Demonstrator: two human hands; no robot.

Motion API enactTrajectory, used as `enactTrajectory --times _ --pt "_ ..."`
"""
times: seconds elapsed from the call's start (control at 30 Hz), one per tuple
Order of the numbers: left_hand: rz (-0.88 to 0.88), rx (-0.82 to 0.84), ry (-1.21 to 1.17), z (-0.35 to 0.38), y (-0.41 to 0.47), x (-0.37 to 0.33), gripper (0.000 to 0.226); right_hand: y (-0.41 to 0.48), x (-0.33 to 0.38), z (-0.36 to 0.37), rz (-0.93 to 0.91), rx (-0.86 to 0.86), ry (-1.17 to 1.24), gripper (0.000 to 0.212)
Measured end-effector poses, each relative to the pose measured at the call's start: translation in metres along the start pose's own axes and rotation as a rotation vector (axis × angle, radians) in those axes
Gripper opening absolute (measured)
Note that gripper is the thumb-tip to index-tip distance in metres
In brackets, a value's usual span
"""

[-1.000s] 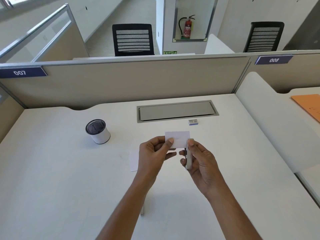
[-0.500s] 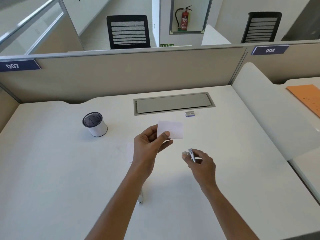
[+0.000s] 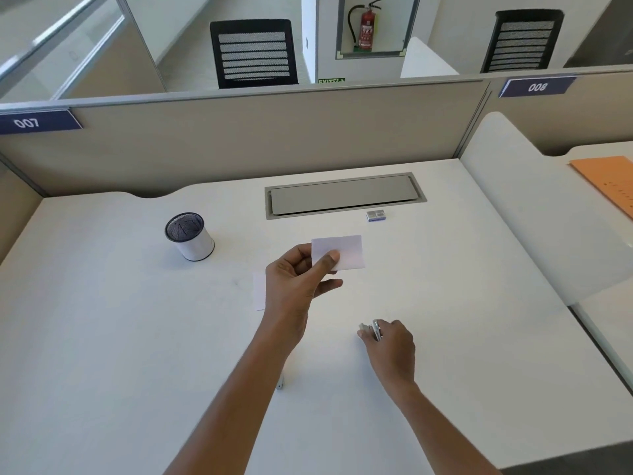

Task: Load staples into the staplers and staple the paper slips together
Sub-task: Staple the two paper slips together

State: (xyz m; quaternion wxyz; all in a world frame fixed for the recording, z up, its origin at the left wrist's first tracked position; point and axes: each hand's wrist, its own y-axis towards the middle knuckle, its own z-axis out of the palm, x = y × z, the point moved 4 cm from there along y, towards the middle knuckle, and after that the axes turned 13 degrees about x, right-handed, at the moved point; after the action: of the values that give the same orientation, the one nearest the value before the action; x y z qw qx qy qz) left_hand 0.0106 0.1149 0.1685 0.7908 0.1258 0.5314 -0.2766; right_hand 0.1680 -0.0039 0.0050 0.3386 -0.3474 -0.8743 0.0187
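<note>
Currently, the left hand (image 3: 298,281) is raised above the desk (image 3: 102,337) and pinches a white paper slip (image 3: 346,250) between the thumb and the fingers at the slip's left end. The slip is held with its long side running left to right, and its right end is free.

The right hand (image 3: 390,347) is positioned low over the desk, nearer the person and to the right of the left hand. Its fingers are curled round a small silver stapler (image 3: 371,329), and only the stapler's front end shows beyond the fingertips. Whether the stapler touches the desk cannot be told.

A second slip (image 3: 259,291) lies flat on the desk, partly hidden behind the left hand. A staple box (image 3: 375,215) lies just beside the near edge of the grey cable hatch (image 3: 342,195), towards its right end. A mesh pen cup (image 3: 189,236) stands upright to the left, well apart from both hands. A small pale item (image 3: 280,383) shows on the desk beside the left forearm and is too small to identify.
</note>
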Motion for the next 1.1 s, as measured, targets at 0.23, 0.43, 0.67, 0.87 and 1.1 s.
enactTrajectory --times 0.23,0.43,0.67,0.87,1.1 --pt "-0.015 -0.017 -0.002 -0.002 -0.007 0.001 0.012 -0.005 -0.008 0.013 0.050 0.037 -0.059 0.034" --pt "-0.009 -0.018 0.002 -0.004 -0.013 0.001 0.013 -0.005 -0.012 0.019 0.024 0.002 -0.012 0.030" --pt "0.010 -0.021 0.035 -0.006 -0.018 -0.001 0.013 -0.009 -0.011 0.005 0.007 0.039 0.025 0.037" --pt "0.033 -0.046 0.064 -0.006 -0.017 -0.004 0.011 -0.020 0.074 -0.071 -0.215 0.013 0.604 0.046" --pt "0.070 -0.023 0.100 0.002 -0.016 -0.010 0.010 -0.036 0.148 -0.112 -0.389 0.343 1.036 0.028"
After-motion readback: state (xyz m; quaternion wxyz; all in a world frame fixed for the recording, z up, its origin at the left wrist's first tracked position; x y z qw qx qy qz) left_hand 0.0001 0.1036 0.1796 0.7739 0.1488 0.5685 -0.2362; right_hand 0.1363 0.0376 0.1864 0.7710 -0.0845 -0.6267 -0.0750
